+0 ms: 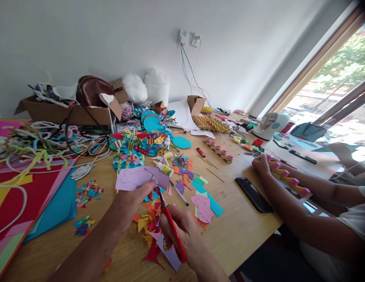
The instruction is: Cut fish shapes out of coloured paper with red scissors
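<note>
My left hand pinches a lilac paper sheet with a drawn outline, held up over the wooden table. My right hand grips red-handled scissors; their blades point up into the lower edge of the lilac sheet. Below my hands lies a heap of yellow, orange and red paper scraps and a lilac offcut.
A co-worker's hands at the right hold a yellow strip with pink bumps. A black phone lies beside them. Coloured sheets cover the left, a cardboard box stands behind, glue bottle and paper fish in the middle.
</note>
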`<state>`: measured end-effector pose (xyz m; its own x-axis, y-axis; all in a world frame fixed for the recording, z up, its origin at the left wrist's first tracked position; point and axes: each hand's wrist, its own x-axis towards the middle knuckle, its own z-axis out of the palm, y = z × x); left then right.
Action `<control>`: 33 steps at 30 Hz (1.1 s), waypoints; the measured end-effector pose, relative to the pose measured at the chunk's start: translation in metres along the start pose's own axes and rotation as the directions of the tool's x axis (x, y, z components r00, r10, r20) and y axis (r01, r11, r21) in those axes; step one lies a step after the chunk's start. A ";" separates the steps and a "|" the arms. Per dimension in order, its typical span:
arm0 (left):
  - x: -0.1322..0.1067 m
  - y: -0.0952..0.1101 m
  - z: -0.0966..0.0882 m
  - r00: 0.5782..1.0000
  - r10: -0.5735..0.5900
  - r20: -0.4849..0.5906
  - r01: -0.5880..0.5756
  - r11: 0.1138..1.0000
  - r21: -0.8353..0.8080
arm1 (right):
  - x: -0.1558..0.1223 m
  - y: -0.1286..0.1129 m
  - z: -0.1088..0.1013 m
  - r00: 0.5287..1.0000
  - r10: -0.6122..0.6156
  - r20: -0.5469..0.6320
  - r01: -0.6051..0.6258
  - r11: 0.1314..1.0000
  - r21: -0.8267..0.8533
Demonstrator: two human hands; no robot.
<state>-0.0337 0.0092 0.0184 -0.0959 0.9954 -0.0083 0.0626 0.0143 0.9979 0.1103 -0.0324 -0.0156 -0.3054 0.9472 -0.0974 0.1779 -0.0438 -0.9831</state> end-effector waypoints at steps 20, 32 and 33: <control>-0.007 0.006 -0.001 0.958 -0.061 0.279 0.065 0.998 -0.003 | -0.003 -0.005 -0.009 0.998 0.037 0.054 -0.045 0.988 0.147; -0.004 -0.002 0.001 0.941 -0.097 0.323 0.135 0.986 -0.098 | -0.004 0.002 -0.010 0.997 0.058 0.054 -0.068 0.974 0.215; -0.004 -0.001 0.001 0.940 -0.098 0.327 0.137 0.986 -0.099 | -0.003 0.002 -0.009 0.997 0.056 0.054 -0.066 0.975 0.213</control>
<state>-0.0323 0.0054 0.0171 0.2284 0.9653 -0.1266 -0.0497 0.1415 0.9887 0.1205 -0.0327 -0.0158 -0.3448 0.9249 -0.1601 -0.0061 -0.1728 -0.9849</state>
